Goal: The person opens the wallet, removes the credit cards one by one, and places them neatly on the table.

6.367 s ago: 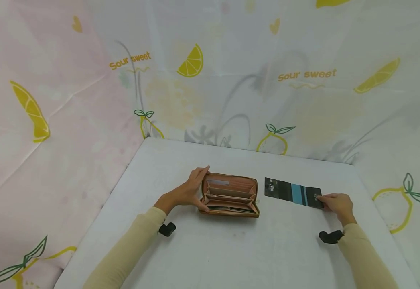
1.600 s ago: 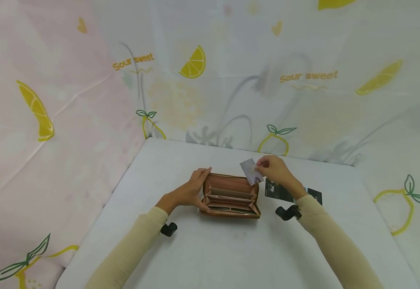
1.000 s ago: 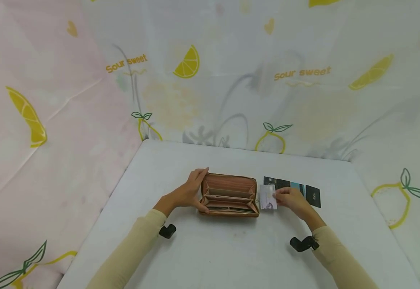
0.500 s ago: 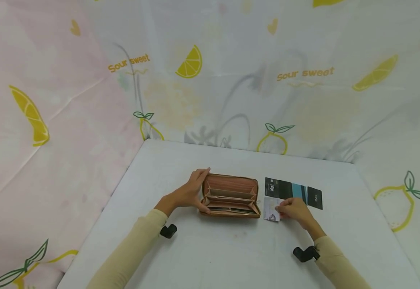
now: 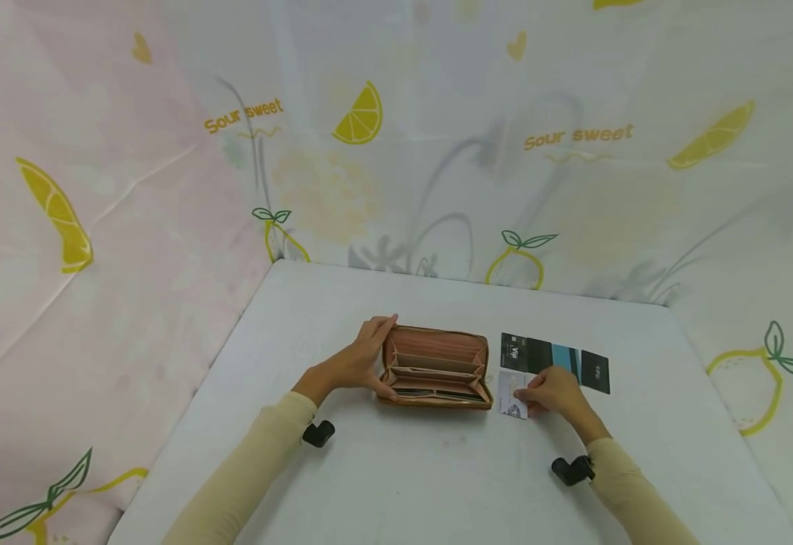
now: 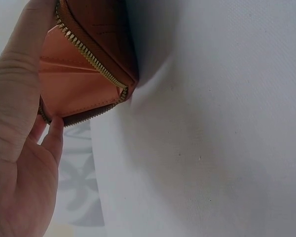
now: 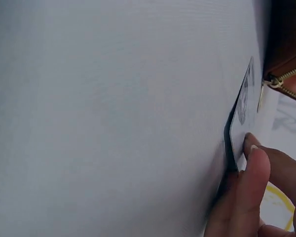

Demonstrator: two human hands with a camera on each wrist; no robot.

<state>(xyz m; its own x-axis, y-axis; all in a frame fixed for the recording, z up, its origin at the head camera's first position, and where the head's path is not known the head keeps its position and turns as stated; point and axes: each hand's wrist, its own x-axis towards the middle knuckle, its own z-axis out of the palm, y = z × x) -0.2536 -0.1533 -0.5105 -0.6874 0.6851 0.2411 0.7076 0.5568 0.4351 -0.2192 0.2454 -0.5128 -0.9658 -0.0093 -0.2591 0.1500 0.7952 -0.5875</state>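
Observation:
A brown zip-around wallet [image 5: 437, 342] stands spread open on the white table, its pleated compartments showing. My left hand [image 5: 354, 365] grips its left end, thumb at the front edge and fingers at the back. The left wrist view shows the brass zipper teeth [image 6: 91, 57] beside that hand. To the right of the wallet, my right hand [image 5: 560, 395] pinches the right edge of a silvery-white card [image 5: 510, 392]. The card lies low over the table, just in front of a black VIP card [image 5: 513, 351]. In the right wrist view the card [image 7: 241, 116] is seen nearly edge-on, slightly tilted.
Several dark cards form a row behind the right hand, among them one with a blue stripe [image 5: 563, 359] and a black one [image 5: 596, 372] at the right end. A lemon-printed cloth [image 5: 396, 166] hangs behind the table [image 5: 396, 484].
The right hand has gone from the far-right dark card to the wallet, drawn the pale card from its back part, and brought it down in front of the row. The left hand keeps its place.

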